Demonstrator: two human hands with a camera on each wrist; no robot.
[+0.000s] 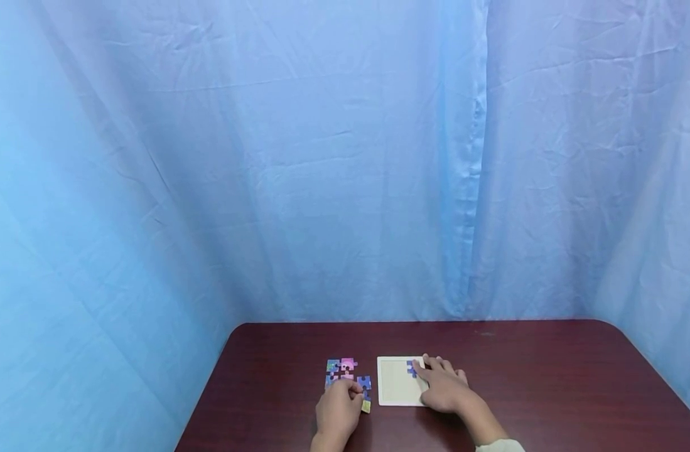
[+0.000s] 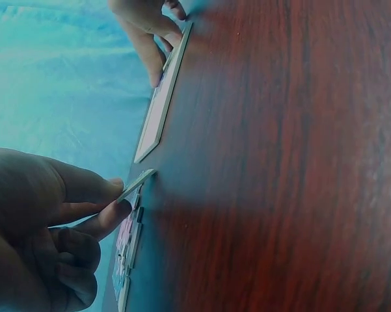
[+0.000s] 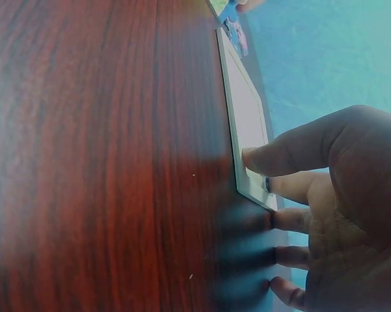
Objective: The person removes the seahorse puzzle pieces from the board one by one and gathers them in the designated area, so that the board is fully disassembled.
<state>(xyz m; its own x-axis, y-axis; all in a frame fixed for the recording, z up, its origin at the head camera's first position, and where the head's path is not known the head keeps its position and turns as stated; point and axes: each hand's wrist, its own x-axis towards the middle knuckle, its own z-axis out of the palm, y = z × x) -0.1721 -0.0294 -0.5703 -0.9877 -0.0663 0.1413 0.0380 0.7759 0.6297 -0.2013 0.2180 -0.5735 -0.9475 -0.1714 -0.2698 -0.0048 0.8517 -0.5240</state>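
Note:
My left hand (image 1: 338, 411) pinches a jigsaw piece (image 1: 366, 407), yellow-green at its near end, between thumb and finger. In the left wrist view that piece (image 2: 138, 184) is tilted, with one edge close to the tabletop. A shallow pale puzzle tray (image 1: 394, 399) lies flat to the right of it. One blue-purple piece (image 1: 410, 366) sits in the tray's far right corner. My right hand (image 1: 445, 388) rests over the tray's right edge with its fingers spread. Its thumb touches the tray (image 3: 233, 117), while other fingertips reach the table beyond the rim.
Several loose jigsaw pieces (image 1: 347, 363), pink, blue and purple, lie left of the tray, partly hidden by my left hand. Everything rests on a dark red wooden table (image 1: 537, 376). Blue curtains (image 1: 345, 188) hang behind and on both sides.

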